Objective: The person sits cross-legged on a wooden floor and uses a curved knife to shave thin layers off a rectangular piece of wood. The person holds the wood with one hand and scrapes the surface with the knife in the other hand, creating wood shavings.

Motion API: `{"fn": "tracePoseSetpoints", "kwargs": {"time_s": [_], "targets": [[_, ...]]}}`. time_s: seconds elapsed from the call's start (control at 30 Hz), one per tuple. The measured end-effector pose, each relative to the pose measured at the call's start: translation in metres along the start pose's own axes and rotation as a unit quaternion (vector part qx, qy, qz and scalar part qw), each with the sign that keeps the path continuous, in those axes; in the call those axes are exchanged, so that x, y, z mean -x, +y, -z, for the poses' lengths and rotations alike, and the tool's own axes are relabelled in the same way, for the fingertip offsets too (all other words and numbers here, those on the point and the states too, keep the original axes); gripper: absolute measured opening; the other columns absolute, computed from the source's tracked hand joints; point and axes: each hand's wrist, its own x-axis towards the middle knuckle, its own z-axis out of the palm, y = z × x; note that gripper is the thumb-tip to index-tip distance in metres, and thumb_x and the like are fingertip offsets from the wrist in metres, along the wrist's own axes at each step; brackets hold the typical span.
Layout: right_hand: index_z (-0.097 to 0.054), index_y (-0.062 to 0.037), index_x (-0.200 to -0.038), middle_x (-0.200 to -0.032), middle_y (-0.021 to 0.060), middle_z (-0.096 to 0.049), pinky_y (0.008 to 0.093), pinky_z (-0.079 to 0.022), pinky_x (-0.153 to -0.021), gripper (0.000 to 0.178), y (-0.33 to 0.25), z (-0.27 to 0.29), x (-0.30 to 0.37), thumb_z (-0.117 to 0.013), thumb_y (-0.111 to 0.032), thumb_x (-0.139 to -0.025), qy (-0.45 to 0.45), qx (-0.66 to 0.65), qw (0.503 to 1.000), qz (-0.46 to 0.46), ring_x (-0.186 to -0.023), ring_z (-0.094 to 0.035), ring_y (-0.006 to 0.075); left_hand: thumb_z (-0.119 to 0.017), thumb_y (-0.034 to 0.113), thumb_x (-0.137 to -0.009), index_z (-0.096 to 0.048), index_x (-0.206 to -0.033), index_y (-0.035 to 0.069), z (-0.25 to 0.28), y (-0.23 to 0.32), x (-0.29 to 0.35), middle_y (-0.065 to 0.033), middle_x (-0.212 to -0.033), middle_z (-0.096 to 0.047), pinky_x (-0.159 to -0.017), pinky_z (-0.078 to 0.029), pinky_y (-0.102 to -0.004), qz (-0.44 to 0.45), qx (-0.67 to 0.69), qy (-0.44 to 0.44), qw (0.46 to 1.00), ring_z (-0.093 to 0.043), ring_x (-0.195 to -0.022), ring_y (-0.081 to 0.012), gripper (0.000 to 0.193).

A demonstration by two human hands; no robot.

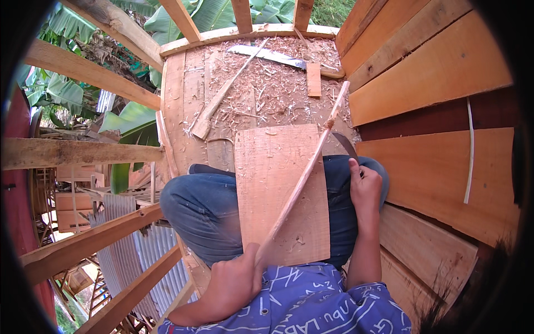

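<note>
My left hand [236,278] is closed round the near end of a long, slim wooden stick [303,178]. From there the stick slants up to the right, across a flat wooden board [272,167] that lies over my lap. A knot shows near the stick's far end. To the right of the board, my right hand [366,186] is closed with its thumb up, gripping a knife with a dark, curved blade [346,146]. Its handle is hidden in my fist. The blade's tip is close to the board's upper right edge, behind the stick.
Wood shavings [278,83] litter the plank floor ahead. On it lie a large knife with a pale blade [267,55], a small wooden block [314,79] and a tapered wooden piece [219,100]. Open railings [83,153] stand left; a plank wall [434,167] rises close on the right.
</note>
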Motion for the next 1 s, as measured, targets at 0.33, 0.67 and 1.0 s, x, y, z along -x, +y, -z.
{"fn": "tracePoseSetpoints", "kwargs": {"time_s": [0.33,0.67,1.0], "targets": [[-0.063,-0.0007,-0.068,-0.056,0.0193,-0.055,0.0415,-0.046,-0.049,0.054,-0.031,0.008,0.071,-0.071,-0.052,-0.085,-0.167,-0.091,0.972,0.14,-0.054,-0.061,0.0374,-0.06,0.011,-0.09,-0.05,-0.114,-0.003,0.002,0.003,-0.005,-0.0251,-0.062,-0.06,-0.054,-0.049,-0.0513,-0.01,0.014,0.009,1.0,-0.062,-0.058,-0.0441,0.03],[-0.055,-0.0046,-0.06,-0.051,0.0132,-0.052,0.0392,-0.045,-0.046,0.063,-0.022,-0.026,0.051,-0.07,-0.063,-0.08,-0.051,-0.047,0.964,0.255,-0.049,-0.059,0.0329,-0.059,0.01,-0.091,-0.049,-0.108,-0.002,-0.002,-0.003,-0.004,-0.0267,-0.062,-0.059,-0.053,-0.047,-0.0534,-0.003,0.05,0.032,0.998,-0.061,-0.058,-0.047,0.024],[-0.058,-0.004,-0.061,-0.052,0.0141,-0.055,0.0408,-0.047,-0.047,0.067,-0.019,-0.046,0.023,-0.067,-0.068,-0.079,-0.002,-0.037,0.969,0.244,-0.052,-0.062,0.0339,-0.059,0.011,-0.092,-0.05,-0.108,-0.001,-0.002,-0.008,-0.003,-0.0273,-0.062,-0.059,-0.055,-0.048,-0.0528,0.007,0.07,0.05,0.996,-0.061,-0.06,-0.0476,0.022]]}}
